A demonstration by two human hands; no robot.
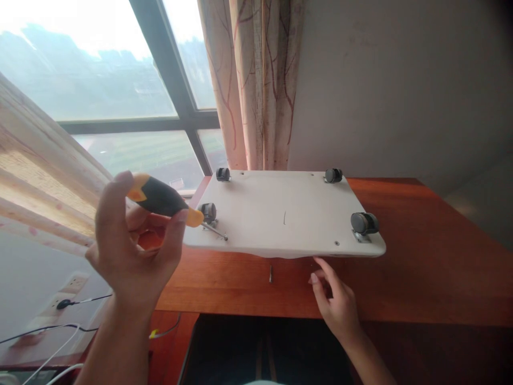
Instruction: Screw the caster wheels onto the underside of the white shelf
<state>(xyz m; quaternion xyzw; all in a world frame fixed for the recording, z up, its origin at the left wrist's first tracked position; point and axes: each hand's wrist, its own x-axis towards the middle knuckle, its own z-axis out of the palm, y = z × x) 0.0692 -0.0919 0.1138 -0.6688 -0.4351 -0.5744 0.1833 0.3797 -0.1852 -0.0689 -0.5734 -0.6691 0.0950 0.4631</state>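
In my left hand (pixel 138 240) is a screwdriver (pixel 162 200) with a black and yellow handle, gripped between thumb and fingers. Its shaft slopes down to the right, the tip at a screw hole near the left front corner of a white board (pixel 260 208). Four-cornered and flat, the board has a caster at each corner, such as the left front caster (pixel 208 213) and the right front caster (pixel 364 223). My right hand (pixel 336 302) is at the board's front edge, index finger reaching to it, thumb apart, nothing visibly held.
The board rests on a reddish wooden table (pixel 433 256). A small metal piece (pixel 271 274), perhaps a screw or bit, lies in front of it. A window (pixel 100 80) and curtains (pixel 260 80) stand behind. Cables and a plug (pixel 64 303) are at the lower left.
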